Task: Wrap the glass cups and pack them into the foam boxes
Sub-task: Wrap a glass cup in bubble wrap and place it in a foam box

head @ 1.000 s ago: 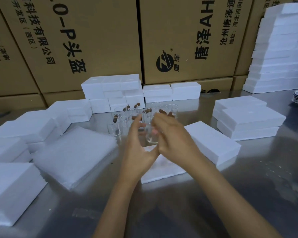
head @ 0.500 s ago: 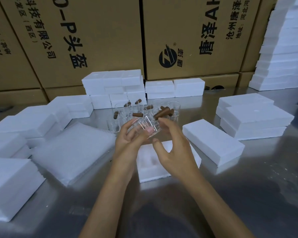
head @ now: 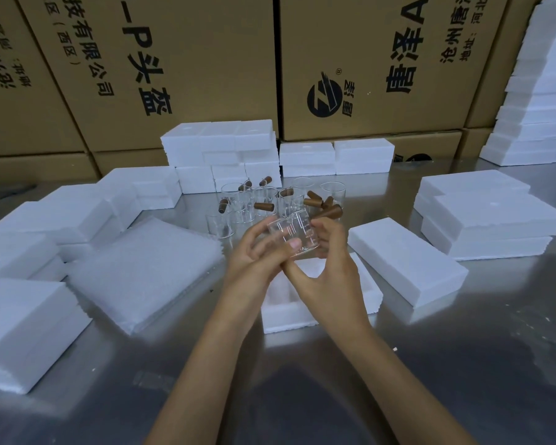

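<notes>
A clear glass cup (head: 291, 234) with a brown wooden handle (head: 329, 212) is held tilted between both hands above the table. My left hand (head: 254, 256) grips its left side, thumb across the glass. My right hand (head: 326, 271) holds the right side, fingers curled behind it. Directly below lies an open foam box (head: 278, 311) with moulded hollows, partly hidden by my hands. Several more glass cups (head: 254, 203) with brown handles stand grouped behind. A stack of white foam wrap sheets (head: 142, 271) lies to the left.
A foam lid (head: 405, 261) lies right of the open box. Stacks of foam boxes stand at the right (head: 488, 216), back (head: 225, 152) and left (head: 23, 319). Large cardboard cartons (head: 187, 69) wall the far edge of the metal table (head: 463, 364).
The cup has been lifted from the group and turned onto its side between both hands. My hands have closed in around it above the open foam box.
</notes>
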A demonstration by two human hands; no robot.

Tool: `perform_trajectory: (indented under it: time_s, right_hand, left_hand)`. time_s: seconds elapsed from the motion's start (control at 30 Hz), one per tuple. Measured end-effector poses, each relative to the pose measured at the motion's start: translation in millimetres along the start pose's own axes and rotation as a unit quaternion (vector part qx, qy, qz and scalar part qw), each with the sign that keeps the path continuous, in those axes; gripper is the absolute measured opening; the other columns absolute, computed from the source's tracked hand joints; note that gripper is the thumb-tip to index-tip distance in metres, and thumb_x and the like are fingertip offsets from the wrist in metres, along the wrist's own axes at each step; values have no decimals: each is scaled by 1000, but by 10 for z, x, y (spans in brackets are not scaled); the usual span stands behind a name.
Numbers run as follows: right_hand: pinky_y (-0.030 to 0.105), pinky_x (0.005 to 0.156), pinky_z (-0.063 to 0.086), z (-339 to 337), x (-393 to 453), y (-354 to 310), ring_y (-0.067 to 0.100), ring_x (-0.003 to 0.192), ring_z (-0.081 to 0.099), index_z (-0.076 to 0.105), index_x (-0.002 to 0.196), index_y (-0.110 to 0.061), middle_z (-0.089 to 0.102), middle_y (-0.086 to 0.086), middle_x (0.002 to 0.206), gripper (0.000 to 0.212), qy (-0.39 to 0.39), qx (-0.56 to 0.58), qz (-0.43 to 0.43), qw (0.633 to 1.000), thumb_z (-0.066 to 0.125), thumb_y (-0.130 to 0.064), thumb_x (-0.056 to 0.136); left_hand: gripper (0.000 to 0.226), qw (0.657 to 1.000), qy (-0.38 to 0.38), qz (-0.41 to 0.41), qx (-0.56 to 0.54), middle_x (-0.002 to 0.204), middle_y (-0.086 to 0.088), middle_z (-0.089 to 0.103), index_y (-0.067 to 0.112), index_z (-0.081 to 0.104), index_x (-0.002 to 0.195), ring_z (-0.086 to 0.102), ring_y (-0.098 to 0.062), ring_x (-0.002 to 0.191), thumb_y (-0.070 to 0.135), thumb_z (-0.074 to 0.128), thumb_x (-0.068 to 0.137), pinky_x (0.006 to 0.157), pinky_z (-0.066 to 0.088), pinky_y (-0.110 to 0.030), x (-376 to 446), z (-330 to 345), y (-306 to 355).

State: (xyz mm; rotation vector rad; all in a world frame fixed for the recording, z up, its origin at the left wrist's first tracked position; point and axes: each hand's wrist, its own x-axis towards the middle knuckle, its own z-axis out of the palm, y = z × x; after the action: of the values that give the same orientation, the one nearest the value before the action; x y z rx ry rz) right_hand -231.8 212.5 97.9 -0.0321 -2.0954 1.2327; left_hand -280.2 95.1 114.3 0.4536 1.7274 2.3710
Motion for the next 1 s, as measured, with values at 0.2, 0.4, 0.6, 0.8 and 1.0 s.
perform_trajectory:
  time_s: [0.2,0.4,0.6,0.8,1.0]
  right_hand:
    - [10,90,47,5,11,-27,-1,110,58,36,121,-47,58,-22,121,59,12,20,14,1000,78,-43,79]
    - [23,86,54,-90,118,-117,11,102,69,54,119,-27,71,-10,110,56,1,318,151,936,80,-38,71]
    - [27,88,53,-88,196,-89,22,98,70,60,116,-15,73,10,110,38,-55,479,235,844,65,-21,78]
    - [27,92,53,-103,170,-104,20,115,65,63,120,-21,69,6,122,40,-86,443,209,868,66,-23,80]
    - [18,88,51,-50,56,-138,9,107,63,47,125,-31,59,-15,122,64,12,177,47,983,85,-24,74]
  left_hand:
    - [58,1000,-2,3,-4,121,-5,73,22,61,130,68,-23,116,17,80,75,94,55,-32,1,6,9]
    - [65,998,-41,41,14,128,-3,69,26,55,136,68,-24,114,15,73,75,93,56,-38,25,-51,82]
    - [73,897,48,225,377,138,23,47,38,42,141,44,7,127,20,81,82,100,35,-7,-37,55,-13]
    - [64,878,91,240,403,140,26,49,44,45,138,41,8,130,34,78,83,103,31,-15,-51,45,-42]
    - [76,831,126,277,466,140,26,46,38,45,143,37,4,131,8,74,78,111,31,-27,-98,75,-93]
